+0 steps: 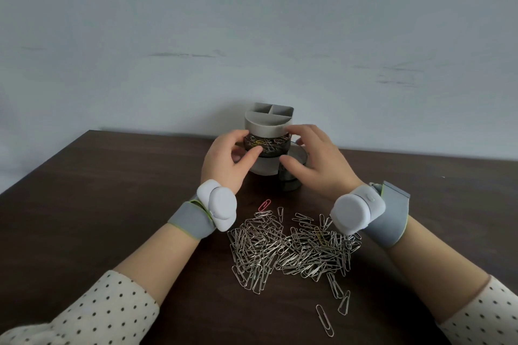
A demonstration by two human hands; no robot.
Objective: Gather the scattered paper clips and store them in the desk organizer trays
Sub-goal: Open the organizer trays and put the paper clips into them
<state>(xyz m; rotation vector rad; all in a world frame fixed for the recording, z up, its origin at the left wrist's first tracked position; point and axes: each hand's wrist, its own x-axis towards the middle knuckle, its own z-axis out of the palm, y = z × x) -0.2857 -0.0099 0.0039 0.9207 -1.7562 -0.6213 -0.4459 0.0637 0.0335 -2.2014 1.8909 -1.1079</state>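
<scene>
A dotted cream sleeve (84,314) is seen at the lower left, and a grey band with a white wrist device (218,209) is worn above it. The left hand (224,161) is curled round the left side of a dark tray (267,147), with the thumb pressed on the tray's front wall and the fingers wrapped behind. The tray belongs to the desk organizer (266,120), a grey tower of stacked round tiers topped by a cup split into compartments. It stands at the far middle of the dark wooden table (98,190), close to the pale wall (252,22). Silver and a few yellow clips are seen inside the held tray.

Nearer the person, between the two forearms, the paper clips (291,249) are spread in a dense silver pile, with a pink clip (264,204) at its far edge and a few strays (325,319) at the near right.

The right hand (319,162) is curved round the organizer's right side, with its fingertips laid where the grey cup meets the dark tray and the thumb held lower. A lower tray (290,185) is swung out beneath it and partly hidden by the palm. A second wrist device (354,211) is strapped on the right.
</scene>
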